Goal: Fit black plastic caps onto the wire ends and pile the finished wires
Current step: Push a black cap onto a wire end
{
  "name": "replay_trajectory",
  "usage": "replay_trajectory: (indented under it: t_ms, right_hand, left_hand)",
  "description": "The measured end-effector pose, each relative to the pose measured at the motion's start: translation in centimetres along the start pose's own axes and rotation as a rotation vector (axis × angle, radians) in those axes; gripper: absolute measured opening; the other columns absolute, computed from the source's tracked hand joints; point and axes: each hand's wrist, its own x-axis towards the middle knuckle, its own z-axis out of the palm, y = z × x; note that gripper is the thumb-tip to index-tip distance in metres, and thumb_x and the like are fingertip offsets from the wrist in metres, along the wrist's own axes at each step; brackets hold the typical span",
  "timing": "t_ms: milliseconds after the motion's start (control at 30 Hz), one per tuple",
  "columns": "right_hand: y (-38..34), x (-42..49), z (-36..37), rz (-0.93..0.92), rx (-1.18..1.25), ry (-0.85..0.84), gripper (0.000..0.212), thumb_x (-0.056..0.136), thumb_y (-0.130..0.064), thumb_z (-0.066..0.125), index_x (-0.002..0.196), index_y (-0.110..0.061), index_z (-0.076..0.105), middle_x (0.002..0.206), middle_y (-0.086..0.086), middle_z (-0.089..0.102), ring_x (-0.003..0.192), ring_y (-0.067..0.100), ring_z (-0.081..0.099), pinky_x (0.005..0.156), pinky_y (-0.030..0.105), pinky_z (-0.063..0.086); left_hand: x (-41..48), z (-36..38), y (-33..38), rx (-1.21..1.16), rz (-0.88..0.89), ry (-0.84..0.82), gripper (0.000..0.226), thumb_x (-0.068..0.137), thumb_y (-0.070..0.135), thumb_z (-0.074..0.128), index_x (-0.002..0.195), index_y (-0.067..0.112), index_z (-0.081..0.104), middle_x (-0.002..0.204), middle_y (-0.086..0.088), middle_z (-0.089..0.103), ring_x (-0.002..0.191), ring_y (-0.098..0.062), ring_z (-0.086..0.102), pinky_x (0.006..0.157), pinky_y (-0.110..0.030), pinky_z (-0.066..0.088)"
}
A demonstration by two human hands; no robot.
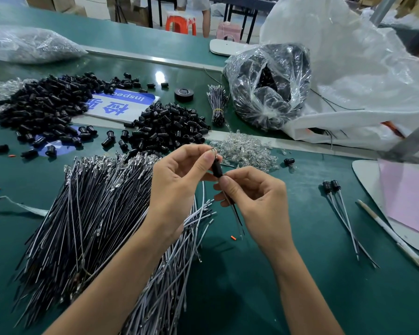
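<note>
Under held cap [217,168]: green bench [252,274].
Left of held cap: loose wire heap [87,213], partly under left forearm.
Beyond held cap: black cap pile [169,129]; clear bits [244,151] beyond and right.
Right of held cap: finished wires [341,213], few, well apart.
Left hand [177,180]: fingers pinch held cap's top end.
Right hand [257,197]: fingers pinch wire [237,218] just below held cap.
Axis: held cap near upright, wire trails toward person; likely a seating push along it, both hands on it.
Obstruction: none seen.

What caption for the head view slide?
Left hand and right hand fit a cap onto a wire; loose wires left, cap piles behind, two finished wires right.
</note>
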Motion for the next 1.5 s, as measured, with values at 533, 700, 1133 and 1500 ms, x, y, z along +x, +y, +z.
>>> replay_trajectory:
  t_ms: [533,700,1133,1500]
  right_hand:
    - [0.5,-0.1,0.15,-0.05,-0.022,0.06,0.007,0.087,-0.005,0.07,0.084,-0.011,0.068,0.076,0.007,0.075,0.07,0.02,0.074,0.066,0.027,0.059]
    - [0.58,-0.09,0.29,-0.058,-0.022,0.062,0.009,0.087,-0.005,0.07,0.084,-0.013,0.068,0.076,0.007,0.074,0.07,0.019,0.074,0.065,0.026,0.058]
    - [0.94,-0.02,0.22,-0.048,-0.033,0.029,0.008,0.088,-0.003,0.069,0.085,-0.01,0.067,0.077,0.007,0.075,0.07,0.02,0.074,0.066,0.028,0.059]
    - [0.61,0.22,0.18,-0.034,-0.04,-0.015,0.01,0.082,-0.006,0.074,0.086,-0.014,0.071,0.072,0.001,0.074,0.061,0.015,0.07,0.06,0.018,0.052]
  left_hand:
    - [0.1,0.0,0.05,-0.073,-0.018,0.022,0.013,0.075,0.019,0.069,0.085,0.014,0.076,0.088,-0.008,0.076,0.078,-0.016,0.071,0.072,-0.024,0.056]
    - [0.05,0.03,-0.05,-0.035,-0.021,0.04,0.015,0.079,0.018,0.065,0.09,0.011,0.073,0.09,-0.009,0.076,0.08,-0.018,0.071,0.077,-0.029,0.059]
    - [0.07,-0.4,-0.12,-0.083,-0.04,0.038,0.023,0.065,0.027,0.077,0.083,0.014,0.076,0.087,-0.008,0.076,0.078,-0.015,0.07,0.069,-0.022,0.056]
    - [0.07,-0.44,-0.1,-0.057,-0.031,-0.014,0.009,0.076,0.022,0.071,0.083,0.018,0.074,0.089,-0.006,0.076,0.077,-0.011,0.068,0.069,-0.02,0.054]
